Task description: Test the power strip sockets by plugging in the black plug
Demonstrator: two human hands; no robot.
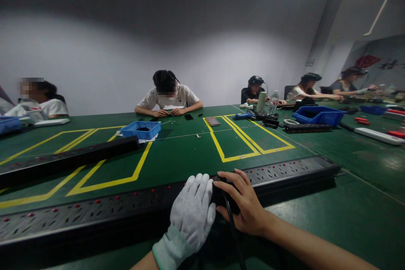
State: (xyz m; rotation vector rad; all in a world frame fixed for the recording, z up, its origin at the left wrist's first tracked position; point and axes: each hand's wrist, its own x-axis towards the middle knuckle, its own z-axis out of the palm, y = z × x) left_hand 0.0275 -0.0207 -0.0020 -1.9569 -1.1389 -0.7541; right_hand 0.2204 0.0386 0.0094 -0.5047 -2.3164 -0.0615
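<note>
A long black power strip [133, 203] with red dots along its top lies across the near part of the table. My left hand [193, 209], in a white knit glove with a green cuff, rests on it with the fingers stretched out. Beside it, my bare right hand [242, 202] curls its fingers round a black plug at the strip's top, partly hidden by the fingers. A black cable [232, 230] runs down from there, past the right palm, toward the bottom of the view.
Another black power strip [71, 156] lies at the left, near a blue bin [141, 130]. Yellow tape [221, 147] marks the green table [177, 152]. A phone [213, 121], a larger blue bin [319, 114] and a bottle [274, 102] stand or lie farther back. Several people sit around the far side.
</note>
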